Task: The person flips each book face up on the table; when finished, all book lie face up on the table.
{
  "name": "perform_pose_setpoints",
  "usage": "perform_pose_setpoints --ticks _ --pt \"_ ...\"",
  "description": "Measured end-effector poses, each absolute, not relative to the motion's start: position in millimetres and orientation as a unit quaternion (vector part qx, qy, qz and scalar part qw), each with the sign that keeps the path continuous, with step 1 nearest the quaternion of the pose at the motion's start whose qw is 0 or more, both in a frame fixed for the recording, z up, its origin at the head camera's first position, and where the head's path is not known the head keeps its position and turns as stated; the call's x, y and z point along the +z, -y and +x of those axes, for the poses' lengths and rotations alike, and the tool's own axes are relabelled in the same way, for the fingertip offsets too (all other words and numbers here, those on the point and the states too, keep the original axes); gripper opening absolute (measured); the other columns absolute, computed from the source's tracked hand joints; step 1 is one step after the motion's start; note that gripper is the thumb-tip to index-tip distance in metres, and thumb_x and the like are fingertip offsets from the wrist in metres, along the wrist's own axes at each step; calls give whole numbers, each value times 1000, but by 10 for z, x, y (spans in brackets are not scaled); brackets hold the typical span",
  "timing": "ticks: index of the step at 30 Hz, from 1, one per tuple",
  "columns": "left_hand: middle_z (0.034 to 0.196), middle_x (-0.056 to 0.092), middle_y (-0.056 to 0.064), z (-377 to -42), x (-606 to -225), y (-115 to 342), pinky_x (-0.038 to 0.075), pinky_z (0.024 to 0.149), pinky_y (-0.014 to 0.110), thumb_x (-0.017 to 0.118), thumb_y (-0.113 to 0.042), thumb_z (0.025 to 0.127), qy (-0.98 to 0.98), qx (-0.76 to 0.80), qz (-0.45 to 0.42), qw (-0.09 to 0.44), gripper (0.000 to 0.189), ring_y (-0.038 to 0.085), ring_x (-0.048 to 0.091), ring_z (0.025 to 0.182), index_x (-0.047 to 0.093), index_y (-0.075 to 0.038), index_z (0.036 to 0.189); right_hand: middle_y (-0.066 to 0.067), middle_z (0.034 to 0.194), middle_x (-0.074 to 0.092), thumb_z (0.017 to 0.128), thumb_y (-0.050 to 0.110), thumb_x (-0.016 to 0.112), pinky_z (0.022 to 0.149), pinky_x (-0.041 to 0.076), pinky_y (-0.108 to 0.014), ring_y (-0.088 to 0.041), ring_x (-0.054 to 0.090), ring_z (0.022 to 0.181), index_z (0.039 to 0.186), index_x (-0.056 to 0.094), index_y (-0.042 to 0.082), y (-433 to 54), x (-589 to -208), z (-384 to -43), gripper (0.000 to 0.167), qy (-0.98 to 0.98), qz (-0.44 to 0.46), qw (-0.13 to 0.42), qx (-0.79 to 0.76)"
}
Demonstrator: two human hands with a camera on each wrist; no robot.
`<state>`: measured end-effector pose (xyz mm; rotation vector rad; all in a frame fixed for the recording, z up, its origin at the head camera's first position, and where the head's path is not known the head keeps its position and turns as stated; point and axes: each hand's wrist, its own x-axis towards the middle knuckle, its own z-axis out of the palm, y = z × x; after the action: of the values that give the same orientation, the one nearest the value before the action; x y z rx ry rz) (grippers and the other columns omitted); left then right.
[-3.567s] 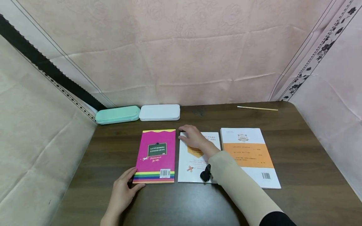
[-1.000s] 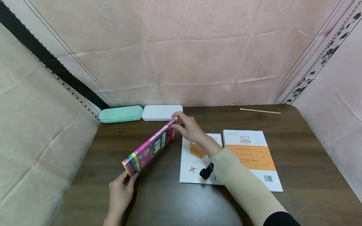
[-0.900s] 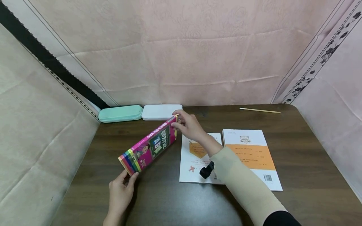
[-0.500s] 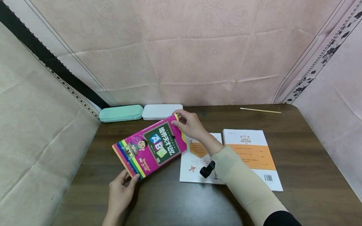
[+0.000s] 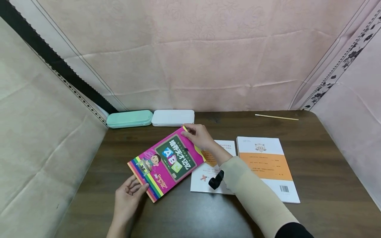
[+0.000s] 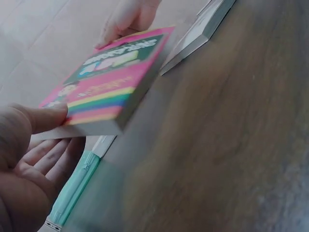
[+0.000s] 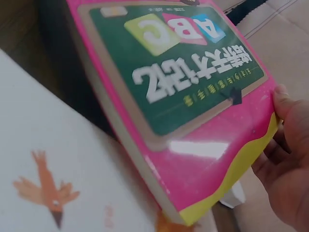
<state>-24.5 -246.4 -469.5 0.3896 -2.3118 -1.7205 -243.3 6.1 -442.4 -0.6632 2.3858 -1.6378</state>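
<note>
A pink book (image 5: 166,163) with a green panel, ABC letters and a rainbow band is held tilted above the table, its cover facing up. My left hand (image 5: 128,196) pinches its lower left end; in the left wrist view the thumb (image 6: 48,118) lies on the cover and the fingers are underneath. At the far end my right hand (image 5: 198,136) grips the yellow-edged side, with the thumb on the cover. Under the right forearm lies a white book (image 5: 205,180), partly hidden. Beside it is a white and orange book (image 5: 266,165), barcode side up.
A mint green case (image 5: 129,119) and a white case (image 5: 173,118) stand side by side at the table's back left edge. A thin pale stick (image 5: 276,117) lies at the back right. Cloth (image 5: 208,66) hangs behind the dark wooden table (image 5: 321,175).
The pink book lay barcode side up; both hands have lifted it and turned it over. In the last half second its right end has come down and nearer. The other books stay put.
</note>
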Motion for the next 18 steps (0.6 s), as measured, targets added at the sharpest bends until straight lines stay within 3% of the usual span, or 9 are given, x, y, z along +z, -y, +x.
perform_pose_setpoints --ticks 5,9,12,15,18 --pt "122 65 29 -303 -4742 2508 56 80 17 74 -7 93 783 -586 166 128 57 0 69 91 51 6 142 -2 96 68 100 27 67 65 55 -24 -16 61 79 139 63 12 -4 -4565 -2469 42 -807 -223 94 -539" --pt "143 51 30 -344 -4774 2540 50 83 9 71 -17 97 769 -595 198 122 65 19 64 118 41 6 150 -4 108 71 98 26 69 76 57 -26 -17 64 91 138 63 7 50 -4649 -2477 45 -820 -219 106 -518" --pt "153 39 30 -348 -4784 2542 45 88 6 68 -19 99 761 -606 210 96 66 37 45 138 37 8 151 -7 124 69 98 26 69 93 55 -30 -19 64 109 141 59 6 52 -4715 -2472 49 -826 -211 137 -505" --pt "155 37 28 -355 -4799 2549 41 96 11 67 -21 100 771 -596 211 77 65 37 38 143 38 8 151 -9 134 64 99 27 68 104 50 -35 -22 60 122 145 55 5 17 -4753 -2460 52 -826 -204 163 -500" --pt "153 43 26 -384 -4816 2570 42 105 25 67 -20 100 800 -562 194 82 60 35 41 142 43 6 148 -8 129 65 99 26 68 101 51 -35 -21 61 118 142 56 3 -35 -4768 -2450 51 -829 -207 158 -495"
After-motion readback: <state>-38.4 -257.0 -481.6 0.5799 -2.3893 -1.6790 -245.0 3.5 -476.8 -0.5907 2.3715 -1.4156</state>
